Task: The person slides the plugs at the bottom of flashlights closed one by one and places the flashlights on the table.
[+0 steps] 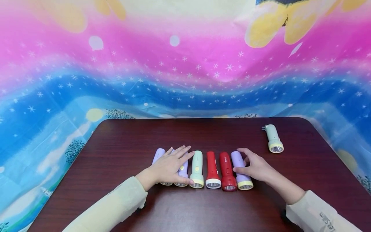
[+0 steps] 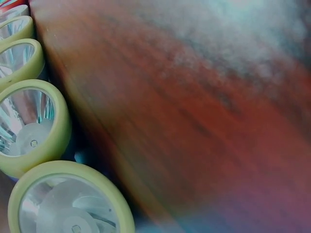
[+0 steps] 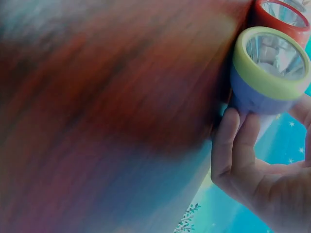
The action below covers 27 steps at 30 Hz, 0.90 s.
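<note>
Flashlights lie side by side in a row, lamp heads toward me. My left hand (image 1: pixel 171 164) rests spread over the left part, its fingers extended across purple flashlights (image 1: pixel 158 154) and reaching a pale green flashlight (image 1: pixel 197 164), the thumb at its yellow rim. In the left wrist view, several yellow-rimmed lamp heads (image 2: pixel 60 128) show, but not the hand. At the right end, my right hand (image 1: pixel 256 166) holds a purple flashlight (image 3: pixel 267 92) between thumb and fingers. Left of it lie a red flashlight (image 1: pixel 226 167) and a red one with a white rim (image 1: pixel 212 166).
Another pale green flashlight (image 1: pixel 272 135), with plug prongs at its end, lies apart at the back right of the dark brown table (image 1: pixel 185 212). A colourful printed cloth (image 1: pixel 185 64) hangs behind the table and along both sides.
</note>
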Available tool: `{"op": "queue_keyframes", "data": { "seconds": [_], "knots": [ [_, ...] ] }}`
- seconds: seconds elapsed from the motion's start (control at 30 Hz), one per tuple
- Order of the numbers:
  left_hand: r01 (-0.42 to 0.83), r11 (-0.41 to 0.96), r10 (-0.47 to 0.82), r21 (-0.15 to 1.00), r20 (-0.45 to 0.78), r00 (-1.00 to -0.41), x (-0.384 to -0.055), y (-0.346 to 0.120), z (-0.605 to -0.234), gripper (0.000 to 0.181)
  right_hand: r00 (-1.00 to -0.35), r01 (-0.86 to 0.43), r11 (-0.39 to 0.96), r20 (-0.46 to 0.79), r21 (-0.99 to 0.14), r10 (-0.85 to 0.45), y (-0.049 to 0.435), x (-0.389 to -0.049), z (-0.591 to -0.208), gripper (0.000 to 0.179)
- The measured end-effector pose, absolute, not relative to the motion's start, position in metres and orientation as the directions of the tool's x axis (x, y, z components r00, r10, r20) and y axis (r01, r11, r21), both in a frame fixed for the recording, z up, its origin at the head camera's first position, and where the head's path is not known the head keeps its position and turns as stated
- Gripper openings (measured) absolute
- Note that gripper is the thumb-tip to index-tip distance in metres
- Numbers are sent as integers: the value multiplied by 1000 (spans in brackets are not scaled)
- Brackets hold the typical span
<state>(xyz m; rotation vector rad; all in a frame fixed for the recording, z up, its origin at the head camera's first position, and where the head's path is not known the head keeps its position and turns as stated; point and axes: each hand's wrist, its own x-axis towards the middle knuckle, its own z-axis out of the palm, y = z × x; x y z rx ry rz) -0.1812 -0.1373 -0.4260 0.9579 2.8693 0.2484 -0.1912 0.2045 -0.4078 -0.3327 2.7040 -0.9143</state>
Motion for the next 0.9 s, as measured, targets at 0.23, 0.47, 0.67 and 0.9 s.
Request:
{"op": "queue_keyframes", "data": {
  "seconds": [0.23,0.47,0.67,0.9],
  "knots": [
    [582,788,601,200,-51,-797,-180,-137,-424,101,-938,-107,764,-190,-636,-290,205,-186,-405,81],
    [581,789,601,201,-54,-797,-180,-137,-423,100,-938,-98,743,-188,-662,-292,209,-182,-404,79],
    [577,791,599,202,-65,-798,-179,-137,-424,100,-939,-95,692,-167,-716,-302,218,-181,-402,77],
    [576,792,598,204,-64,-799,-179,-136,-424,100,-961,-108,715,-111,-690,-253,234,-185,-399,69]
  ]
}}
